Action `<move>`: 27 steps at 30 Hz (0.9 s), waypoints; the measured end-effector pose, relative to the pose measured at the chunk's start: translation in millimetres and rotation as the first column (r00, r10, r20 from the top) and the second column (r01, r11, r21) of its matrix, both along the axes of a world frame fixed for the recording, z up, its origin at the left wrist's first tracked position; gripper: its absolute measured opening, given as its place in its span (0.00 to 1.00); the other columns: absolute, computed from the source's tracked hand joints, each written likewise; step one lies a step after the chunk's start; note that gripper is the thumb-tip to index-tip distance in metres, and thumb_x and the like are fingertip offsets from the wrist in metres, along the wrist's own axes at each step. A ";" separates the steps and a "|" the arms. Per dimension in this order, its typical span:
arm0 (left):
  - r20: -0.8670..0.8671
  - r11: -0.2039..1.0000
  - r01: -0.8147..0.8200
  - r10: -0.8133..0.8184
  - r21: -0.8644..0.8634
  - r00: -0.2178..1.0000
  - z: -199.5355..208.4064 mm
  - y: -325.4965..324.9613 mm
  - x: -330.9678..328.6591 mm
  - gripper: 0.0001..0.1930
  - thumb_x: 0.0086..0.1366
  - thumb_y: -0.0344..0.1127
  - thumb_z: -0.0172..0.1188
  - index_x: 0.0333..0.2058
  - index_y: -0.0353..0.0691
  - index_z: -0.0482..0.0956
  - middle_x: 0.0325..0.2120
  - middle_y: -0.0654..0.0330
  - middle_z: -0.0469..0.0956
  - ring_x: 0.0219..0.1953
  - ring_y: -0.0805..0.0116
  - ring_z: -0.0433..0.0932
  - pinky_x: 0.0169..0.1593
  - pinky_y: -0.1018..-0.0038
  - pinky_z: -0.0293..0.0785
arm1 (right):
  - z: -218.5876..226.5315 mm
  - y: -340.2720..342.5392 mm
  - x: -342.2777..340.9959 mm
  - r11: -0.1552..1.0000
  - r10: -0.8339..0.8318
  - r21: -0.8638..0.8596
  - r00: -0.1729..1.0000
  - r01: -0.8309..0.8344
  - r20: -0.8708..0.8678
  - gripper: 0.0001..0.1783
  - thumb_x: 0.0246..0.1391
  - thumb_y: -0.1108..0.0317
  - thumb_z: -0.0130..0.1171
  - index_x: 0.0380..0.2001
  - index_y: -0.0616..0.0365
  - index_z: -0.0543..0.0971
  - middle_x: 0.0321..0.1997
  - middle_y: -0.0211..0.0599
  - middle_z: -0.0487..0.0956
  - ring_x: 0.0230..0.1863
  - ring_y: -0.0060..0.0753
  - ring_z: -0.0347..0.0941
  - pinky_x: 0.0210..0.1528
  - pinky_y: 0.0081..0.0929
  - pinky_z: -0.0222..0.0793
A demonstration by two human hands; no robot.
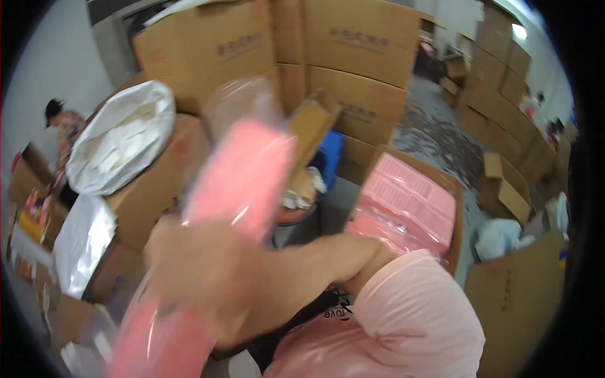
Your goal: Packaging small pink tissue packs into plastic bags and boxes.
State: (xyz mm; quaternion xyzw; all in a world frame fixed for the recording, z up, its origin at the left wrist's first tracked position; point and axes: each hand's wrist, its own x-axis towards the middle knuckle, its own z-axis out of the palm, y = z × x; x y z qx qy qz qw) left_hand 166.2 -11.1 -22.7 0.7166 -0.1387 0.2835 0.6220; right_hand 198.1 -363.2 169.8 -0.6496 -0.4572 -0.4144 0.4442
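My right hand [217,277] reaches across from the right, blurred by motion, its fingers wrapped round a pink pack in clear plastic [242,173]. The loose end of the plastic sticks up beyond the pack, and more pink [161,343] shows below the hand. Whether that is the same pack or a second one, I cannot tell. What lies inside the wrapping is too blurred to name. Past my pink sleeve, an open carton [457,242] holds similar pink packs [409,198] in clear plastic. My left hand does not show.
Tall stacked cartons [359,44] stand ahead. At the left, a white sack [120,138] with pale pieces rests against a carton; a person [63,126] is behind it. A stool [293,216] carries scraps. On the right are a flattened carton [517,309] and a white plastic bag [501,238].
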 end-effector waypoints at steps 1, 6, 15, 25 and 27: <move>-0.037 0.999 0.049 -0.050 -0.005 0.998 -9.3 -10.5 13.3 0.27 0.62 0.28 0.57 0.59 0.27 0.64 0.55 0.45 0.70 0.58 0.52 0.70 0.61 0.59 0.66 | 2.0 -35.1 0.4 0.976 -0.207 0.089 0.971 0.197 0.118 0.11 0.21 0.77 0.51 0.18 0.59 0.65 0.22 0.43 0.65 0.27 0.51 0.65 0.24 0.45 0.60; -0.200 0.840 0.543 -0.531 0.004 0.823 85.3 -198.5 25.6 0.34 0.55 0.33 0.66 0.61 0.28 0.66 0.53 0.49 0.73 0.54 0.56 0.74 0.57 0.63 0.71 | 12.1 -167.9 -140.9 0.541 -0.836 -0.026 0.534 0.841 -0.123 0.09 0.41 0.82 0.55 0.26 0.59 0.80 0.26 0.39 0.76 0.25 0.41 0.71 0.27 0.31 0.64; -0.156 0.113 0.693 -0.937 0.712 0.313 -23.2 -345.5 -0.3 0.25 0.62 0.33 0.63 0.57 0.35 0.74 0.67 0.44 0.59 0.68 0.44 0.59 0.64 0.53 0.63 | -254.3 -155.6 -307.3 0.275 -0.946 -0.697 0.056 0.662 -0.319 0.12 0.27 0.78 0.56 0.22 0.59 0.69 0.26 0.42 0.66 0.28 0.48 0.64 0.28 0.44 0.59; -0.191 0.065 0.606 -0.918 0.793 0.348 -60.5 -425.7 42.7 0.25 0.63 0.30 0.62 0.58 0.32 0.71 0.66 0.41 0.58 0.65 0.37 0.63 0.64 0.56 0.67 | -246.0 -245.8 -253.7 0.423 -0.905 -0.670 0.245 0.611 -0.348 0.18 0.35 0.77 0.58 0.36 0.60 0.80 0.38 0.45 0.77 0.44 0.48 0.74 0.43 0.39 0.72; -0.425 -0.045 0.791 -0.861 0.611 0.279 -56.3 -409.9 39.6 0.20 0.65 0.31 0.62 0.55 0.33 0.75 0.64 0.40 0.62 0.63 0.39 0.67 0.61 0.59 0.71 | -240.6 -218.0 -254.5 0.414 -0.884 -0.646 0.114 0.642 -0.453 0.20 0.31 0.77 0.59 0.35 0.57 0.82 0.32 0.41 0.79 0.39 0.45 0.77 0.41 0.41 0.74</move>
